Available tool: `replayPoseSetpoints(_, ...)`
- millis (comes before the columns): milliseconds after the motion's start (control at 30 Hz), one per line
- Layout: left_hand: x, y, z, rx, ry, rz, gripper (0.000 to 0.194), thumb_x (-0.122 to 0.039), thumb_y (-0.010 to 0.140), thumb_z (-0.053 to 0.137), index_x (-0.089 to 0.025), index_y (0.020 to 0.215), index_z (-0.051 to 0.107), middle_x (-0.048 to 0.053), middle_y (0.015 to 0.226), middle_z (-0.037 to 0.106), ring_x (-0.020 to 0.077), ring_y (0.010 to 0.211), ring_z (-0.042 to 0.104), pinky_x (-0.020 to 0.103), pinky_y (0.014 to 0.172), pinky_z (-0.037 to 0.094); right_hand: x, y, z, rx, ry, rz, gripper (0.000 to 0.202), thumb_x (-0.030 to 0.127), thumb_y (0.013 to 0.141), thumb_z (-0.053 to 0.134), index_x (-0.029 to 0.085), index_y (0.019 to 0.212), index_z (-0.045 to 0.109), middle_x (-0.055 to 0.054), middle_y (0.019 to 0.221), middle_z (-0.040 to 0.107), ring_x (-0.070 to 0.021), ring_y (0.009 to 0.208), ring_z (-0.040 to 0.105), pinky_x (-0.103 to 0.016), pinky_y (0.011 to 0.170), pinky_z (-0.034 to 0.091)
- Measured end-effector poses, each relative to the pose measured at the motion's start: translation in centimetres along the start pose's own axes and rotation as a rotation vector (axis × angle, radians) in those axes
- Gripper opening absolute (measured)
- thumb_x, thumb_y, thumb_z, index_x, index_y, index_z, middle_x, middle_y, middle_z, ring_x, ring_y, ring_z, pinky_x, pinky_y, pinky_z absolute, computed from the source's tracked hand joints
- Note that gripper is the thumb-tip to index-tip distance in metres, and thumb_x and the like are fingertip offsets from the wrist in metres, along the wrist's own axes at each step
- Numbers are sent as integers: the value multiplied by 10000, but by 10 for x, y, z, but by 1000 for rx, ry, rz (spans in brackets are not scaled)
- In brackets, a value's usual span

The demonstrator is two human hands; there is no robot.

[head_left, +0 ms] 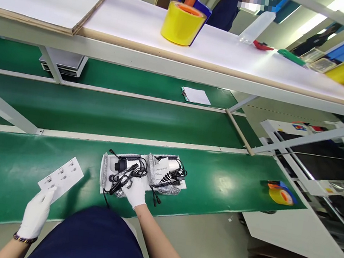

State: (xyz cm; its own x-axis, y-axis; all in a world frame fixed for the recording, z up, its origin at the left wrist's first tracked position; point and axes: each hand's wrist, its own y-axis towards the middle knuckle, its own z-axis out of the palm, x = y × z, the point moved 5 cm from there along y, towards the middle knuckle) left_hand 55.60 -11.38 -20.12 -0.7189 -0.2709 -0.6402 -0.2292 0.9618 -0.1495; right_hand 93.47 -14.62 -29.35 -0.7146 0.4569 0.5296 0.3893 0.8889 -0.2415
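Kit [144,172] lies on the near green belt [222,184], straight ahead of you, its long axis running left to right along the belt: a white device with black cables at the left end, a bagged part and folded leaflet at the right. Your right hand [135,191], gloved, rests on the kit's near edge, fingers curled down onto the cables; whether they pinch anything you cannot tell. Left of the kit, a card [61,178] lies tilted on the belt, and your left hand [36,212] grasps its near corner between the fingertips. Well right of the kit sits a tape roll [280,194].
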Motion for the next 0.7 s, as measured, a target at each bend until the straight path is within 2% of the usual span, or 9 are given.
replayPoseSetpoints(67,0,-3,6,40,-73,-60,315,-447,803,474,-251,913,695,-1,1137,681,261,1163,570,422,1054,405,-3,7,2,95,106,35,189,306,674,657,156,751,571,-67,863,605,-180,819,540,-257,724,400)
replayPoseSetpoints(133,-4,-5,14,88,-90,-62,339,-461,797,481,-236,927,698,13,1143,678,263,1178,557,413,1074,384,-7,15,-1,164,167,73,169,299,710,631,170,677,527,-17,732,590,-132,686,522,-219,629,379)
replayPoseSetpoints(233,-12,-8,27,187,-60,-31,435,-474,800,453,-168,977,707,73,1185,655,271,1190,544,383,1092,366,-12,23,-18,169,173,121,164,283,752,592,179,668,496,24,626,548,-101,585,483,-197,563,347)
replayPoseSetpoints(367,-15,-10,33,226,-49,3,491,-491,808,419,-146,999,712,95,1209,639,269,1188,545,372,1102,353,-17,23,-63,136,122,145,139,206,769,547,181,654,472,22,605,528,-100,570,473,-204,571,336)
replayPoseSetpoints(467,-11,-9,30,200,-51,10,535,-528,795,411,-139,1008,710,107,1204,639,276,1175,555,396,1099,358,-13,17,-103,113,58,121,175,233,777,551,186,633,463,9,602,520,-117,591,479,-225,591,335)
replayPoseSetpoints(567,-7,-7,26,181,-47,8,569,-560,779,411,-134,1010,709,111,1200,641,279,1159,566,396,1086,376,15,17,-123,131,-57,-41,141,266,818,518,180,706,528,-14,667,580,-130,643,532,-226,617,369)
replayPoseSetpoints(633,-7,-8,25,178,-45,10,583,-572,776,411,-133,1021,706,112,1193,645,275,1151,572,390,1081,384,45,23,-114,182,-190,-172,149,240,857,466,165,814,587,-50,785,642,-140,737,589,-223,677,408)
replayPoseSetpoints(700,-8,-9,24,180,-34,17,583,-572,778,410,-135,1024,707,112,1187,648,271,1155,570,386,1086,378,77,36,-89,243,-310,-239,193,205,869,446,140,900,625,-101,896,670,-164,854,622,-237,742,432)
